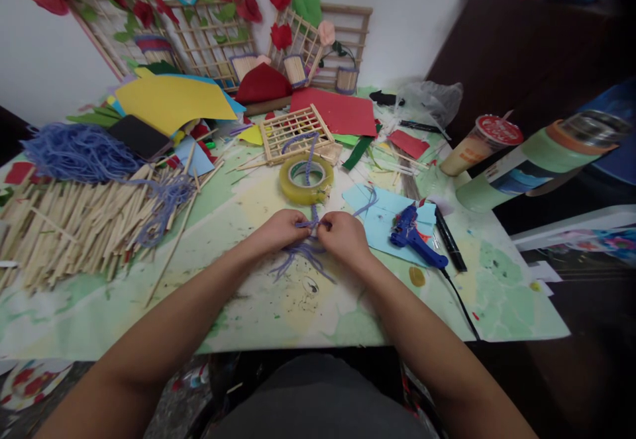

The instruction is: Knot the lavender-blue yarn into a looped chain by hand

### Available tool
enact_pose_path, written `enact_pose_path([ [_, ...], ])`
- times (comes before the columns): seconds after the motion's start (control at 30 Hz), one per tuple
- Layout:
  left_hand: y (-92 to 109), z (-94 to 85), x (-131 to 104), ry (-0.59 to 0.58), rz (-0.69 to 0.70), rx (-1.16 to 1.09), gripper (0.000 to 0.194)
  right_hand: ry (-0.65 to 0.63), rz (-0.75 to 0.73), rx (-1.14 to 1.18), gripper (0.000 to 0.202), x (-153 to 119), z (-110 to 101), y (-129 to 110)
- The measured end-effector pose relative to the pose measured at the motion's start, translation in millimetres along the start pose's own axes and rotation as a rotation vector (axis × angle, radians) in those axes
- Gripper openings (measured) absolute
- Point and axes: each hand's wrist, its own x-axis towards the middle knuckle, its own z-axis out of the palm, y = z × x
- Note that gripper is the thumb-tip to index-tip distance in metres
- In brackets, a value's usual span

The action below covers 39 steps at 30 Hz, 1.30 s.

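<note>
Both my hands are close together over the middle of the table, pinching purple yarn [315, 215]. My left hand [287, 228] is closed on a strand from the left, and my right hand [344, 232] is closed on one from the right. Loose yarn ends spread out below my fingers. From my hands the braided yarn runs away across a roll of yellow tape [285, 181] to a small wooden stick lattice [271, 138] behind it. The exact crossing of the strands between my fingertips is too small to make out.
Left lie a pile of wooden sticks [74, 234] and a heap of purple yarn [82, 151]. To the right are a blue glue gun [410, 235] with a cord, a black marker [451, 240], a cup [479, 144] and a bottle [527, 164]. Felt sheets [173, 101] and lattices with flowers stand behind.
</note>
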Motion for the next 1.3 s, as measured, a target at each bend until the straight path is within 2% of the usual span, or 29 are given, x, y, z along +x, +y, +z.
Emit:
enact_pose_path([
  [0.13,0,2.7,0,0.013,0.023,0.044,0.018,0.005,-0.008,0.006,0.034,-1,1,-2],
  [0.37,-1,-1.0,1,0.028,0.098,0.193,0.023,0.019,-0.018,-0.042,0.027,-1,5,-2],
  [0.6,15,-2.6,-14,0.090,0.159,0.238,0.030,0.026,-0.014,0.014,0.025,-3,4,-3],
  [0.77,29,8.3,-32,0.078,0.255,0.314,0.028,0.015,-0.025,0.223,0.021,4,0,3],
  [0.93,29,22.7,-38,0.042,0.290,0.445,0.030,0.038,-0.044,0.502,0.032,11,7,10],
  [1.0,30,27.8,-41,0.017,0.335,0.481,0.030,0.032,-0.039,0.561,0.028,12,12,12],
  [1.07,36,28.3,-46,-0.104,0.457,0.459,0.025,0.016,-0.027,0.587,0.020,12,16,12],
  [1.1,39,26.1,-50,-0.219,0.537,0.414,0.022,0.013,-0.019,0.598,0.018,12,18,12],
  [1.17,47,17.7,-58,-0.529,0.666,0.247,0.021,0.013,-0.004,0.637,0.016,13,19,12],
  [1.23,52,7.5,-62,-0.793,0.678,0.038,0.027,0.009,0.004,0.689,0.016,14,19,12],
  [1.27,51,3.3,-60,-0.839,0.633,-0.057,0.025,0.005,0.003,0.708,0.016,14,18,12],
  [1.3,49,0.5,-57,-0.796,0.565,-0.145,0.022,0.001,0.005,0.712,0.015,14,17,12],
])
